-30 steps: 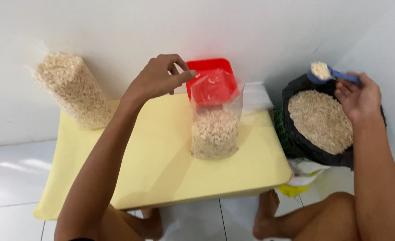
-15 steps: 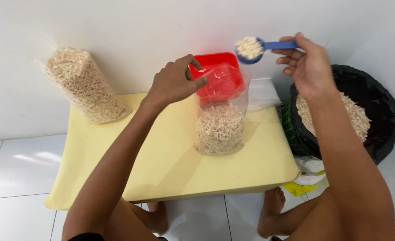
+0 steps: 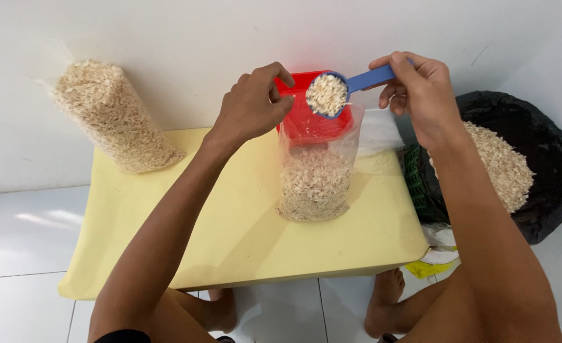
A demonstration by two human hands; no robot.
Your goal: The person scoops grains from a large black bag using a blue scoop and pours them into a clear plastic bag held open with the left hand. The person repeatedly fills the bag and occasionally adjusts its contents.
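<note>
- Head view, setting: a low yellow table (image 3: 166,216) against a white wall, on a white tiled floor; the person sits behind it.
- Left hand (image 3: 252,108): pinched on the rim of the clear plastic bag (image 3: 316,171), holding its mouth open; the bag stands on the table, partly filled with pale flakes.
- Right hand (image 3: 420,95): closed on the handle of a blue scoop (image 3: 331,95), heaped with flakes. A second ago it hung over the black sack (image 3: 535,171); now it sits above the bag's mouth, so this scoopful has arrived at the bag.
- Rest: a red container (image 3: 300,121) behind the bag; a filled bag (image 3: 112,117) leaning at far left.
</note>
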